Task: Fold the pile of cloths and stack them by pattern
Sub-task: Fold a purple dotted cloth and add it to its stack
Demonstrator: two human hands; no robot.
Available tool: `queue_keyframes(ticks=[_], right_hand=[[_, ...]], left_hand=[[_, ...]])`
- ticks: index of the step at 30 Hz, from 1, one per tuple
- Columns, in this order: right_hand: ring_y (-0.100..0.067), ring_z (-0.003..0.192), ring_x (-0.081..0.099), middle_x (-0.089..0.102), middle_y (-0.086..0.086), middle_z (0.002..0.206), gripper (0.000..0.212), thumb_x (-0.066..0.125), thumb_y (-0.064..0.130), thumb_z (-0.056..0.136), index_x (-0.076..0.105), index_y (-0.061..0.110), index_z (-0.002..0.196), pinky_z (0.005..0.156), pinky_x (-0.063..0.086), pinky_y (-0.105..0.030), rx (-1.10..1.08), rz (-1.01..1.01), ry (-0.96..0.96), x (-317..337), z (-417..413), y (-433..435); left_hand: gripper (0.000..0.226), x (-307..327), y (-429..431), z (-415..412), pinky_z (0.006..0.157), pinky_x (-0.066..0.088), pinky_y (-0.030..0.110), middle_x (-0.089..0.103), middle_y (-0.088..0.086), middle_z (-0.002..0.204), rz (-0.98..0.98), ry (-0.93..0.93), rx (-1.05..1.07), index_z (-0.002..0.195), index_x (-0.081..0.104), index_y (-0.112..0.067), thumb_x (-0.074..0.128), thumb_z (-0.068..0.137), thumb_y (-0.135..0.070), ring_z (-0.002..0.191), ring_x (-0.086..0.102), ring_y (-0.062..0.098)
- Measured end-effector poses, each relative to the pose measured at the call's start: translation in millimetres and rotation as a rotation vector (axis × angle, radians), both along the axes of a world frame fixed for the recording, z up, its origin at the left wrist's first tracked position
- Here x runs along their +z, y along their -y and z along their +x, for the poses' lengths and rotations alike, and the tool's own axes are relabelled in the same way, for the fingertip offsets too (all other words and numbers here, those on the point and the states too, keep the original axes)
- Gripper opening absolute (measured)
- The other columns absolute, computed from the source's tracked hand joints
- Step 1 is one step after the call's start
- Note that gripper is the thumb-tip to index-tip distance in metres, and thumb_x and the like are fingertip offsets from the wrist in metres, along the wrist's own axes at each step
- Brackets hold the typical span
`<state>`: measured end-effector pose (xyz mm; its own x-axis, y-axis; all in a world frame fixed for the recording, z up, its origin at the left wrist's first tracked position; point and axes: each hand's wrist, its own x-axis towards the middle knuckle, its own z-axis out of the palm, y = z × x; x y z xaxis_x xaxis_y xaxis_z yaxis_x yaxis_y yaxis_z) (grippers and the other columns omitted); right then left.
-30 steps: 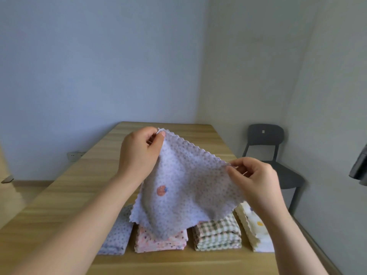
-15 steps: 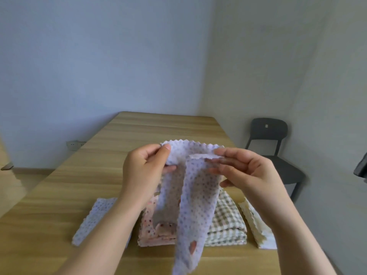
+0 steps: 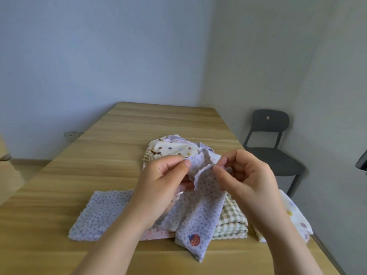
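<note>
Over wooden table (image 3: 123, 155) (grey chair (image 3: 272, 147) beyond), hands pinching lilac dotted cloth (image 3: 200, 211)

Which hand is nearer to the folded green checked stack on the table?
Right. The right hand is just above the green checked stack, its forearm passing beside it. The left hand is further left, over the pink stack. Both pinch the lavender dotted cloth.

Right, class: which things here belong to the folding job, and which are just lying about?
In the job: held cloth, both hands, lilac stack, pink stack, check stack, cream stack, unfolded pile.
Lying about: chair, socket.
</note>
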<state>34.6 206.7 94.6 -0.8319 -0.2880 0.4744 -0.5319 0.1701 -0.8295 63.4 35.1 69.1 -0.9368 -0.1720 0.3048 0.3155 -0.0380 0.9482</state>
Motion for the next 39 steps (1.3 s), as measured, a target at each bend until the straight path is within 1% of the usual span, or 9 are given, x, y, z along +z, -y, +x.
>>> queue_keyframes(ticks=[6, 12, 15, 20, 23, 26, 30, 34, 39], right_hand=[[-0.001, 0.057, 0.059, 0.069, 0.010, 0.067, 0.015, 0.077, 0.014, 0.077, 0.074, 0.029, 0.079, 0.057, 0.052, -0.020, 0.006, 0.072, 0.040, -1.2, -0.3, -1.3], [-0.002, 0.047, 0.041, 0.055, 0.009, 0.053, 0.005, 0.077, 0.022, 0.078, 0.073, 0.023, 0.074, 0.047, 0.035, -0.013, 0.020, 0.050, 0.005, -2.7, 3.5, 3.2], [-0.002, 0.047, 0.041, 0.053, 0.007, 0.052, 0.005, 0.077, 0.022, 0.078, 0.073, 0.022, 0.075, 0.046, 0.034, -0.012, 0.009, 0.048, -0.001, -2.2, 3.8, 6.0], [-0.003, 0.044, 0.039, 0.050, 0.009, 0.049, 0.007, 0.077, 0.021, 0.078, 0.072, 0.022, 0.073, 0.045, 0.031, -0.011, -0.009, 0.042, -0.013, -0.6, 4.5, 7.8], [-0.003, 0.044, 0.038, 0.050, 0.008, 0.048, 0.007, 0.077, 0.024, 0.078, 0.072, 0.023, 0.072, 0.045, 0.030, -0.012, -0.013, 0.040, -0.023, -0.3, 4.8, 9.5], [-0.002, 0.043, 0.038, 0.050, 0.009, 0.047, 0.009, 0.077, 0.023, 0.078, 0.072, 0.023, 0.071, 0.044, 0.030, -0.012, -0.012, 0.035, -0.029, 0.5, 5.3, 10.4], [-0.002, 0.046, 0.038, 0.051, 0.009, 0.049, 0.010, 0.077, 0.022, 0.078, 0.073, 0.022, 0.069, 0.044, 0.032, -0.015, -0.013, 0.007, -0.022, 1.5, 5.5, 10.4], [-0.002, 0.047, 0.039, 0.053, 0.008, 0.051, 0.010, 0.077, 0.020, 0.079, 0.073, 0.019, 0.070, 0.045, 0.034, -0.017, 0.001, -0.009, -0.020, 2.3, 6.5, 8.3], [-0.005, 0.044, 0.033, 0.040, 0.013, 0.047, 0.014, 0.078, 0.026, 0.078, 0.068, 0.020, 0.070, 0.046, 0.028, -0.014, 0.009, 0.031, -0.081, 3.0, 5.9, 1.3]], left_hand=[[0.029, -7.2, -2.2, 2.4, 0.077, 0.058, 0.035, 0.061, 0.030, 0.080, 0.056, 0.051, -0.060, 0.084, 0.058, 0.014, 0.048, 0.098, -0.010, 0.078, 0.064, 0.027], [0.032, -11.3, -1.5, 3.8, 0.088, 0.055, 0.052, 0.059, 0.035, 0.098, -0.074, 0.067, -0.067, 0.093, 0.063, 0.007, 0.052, 0.098, -0.022, 0.098, 0.061, 0.047], [0.043, -8.4, -0.5, 6.5, 0.086, 0.048, 0.066, 0.055, 0.036, 0.088, -0.154, 0.052, -0.056, 0.088, 0.060, 0.006, 0.053, 0.088, -0.037, 0.086, 0.057, 0.050], [0.051, -5.7, 1.1, 11.7, 0.086, 0.051, 0.059, 0.054, 0.033, 0.083, -0.216, 0.012, -0.052, 0.086, 0.059, 0.008, 0.050, 0.089, -0.043, 0.087, 0.057, 0.049], [0.040, -2.5, 1.1, 15.2, 0.085, 0.052, 0.059, 0.059, 0.032, 0.086, -0.264, -0.028, -0.036, 0.092, 0.071, -0.010, 0.051, 0.091, -0.045, 0.091, 0.057, 0.049], [0.041, -0.8, 0.6, 16.2, 0.076, 0.051, 0.059, 0.062, 0.027, 0.080, -0.354, -0.087, 0.005, 0.090, 0.070, -0.011, 0.050, 0.093, -0.047, 0.080, 0.058, 0.045], [0.046, 0.2, -0.6, 17.2, 0.059, 0.050, 0.039, 0.045, 0.016, 0.060, -0.394, -0.143, 0.039, 0.071, 0.057, -0.006, 0.052, 0.091, -0.046, 0.059, 0.045, 0.033], [0.053, 0.1, -2.6, 16.6, 0.071, 0.051, 0.063, 0.056, 0.028, 0.071, -0.344, -0.150, 0.067, 0.079, 0.061, 0.004, 0.052, 0.092, -0.046, 0.070, 0.055, 0.046], [0.042, 3.5, -5.4, 15.8, 0.063, 0.052, 0.059, 0.051, 0.028, 0.065, -0.316, -0.229, 0.171, 0.076, 0.065, -0.003, 0.055, 0.088, -0.042, 0.064, 0.051, 0.044]])
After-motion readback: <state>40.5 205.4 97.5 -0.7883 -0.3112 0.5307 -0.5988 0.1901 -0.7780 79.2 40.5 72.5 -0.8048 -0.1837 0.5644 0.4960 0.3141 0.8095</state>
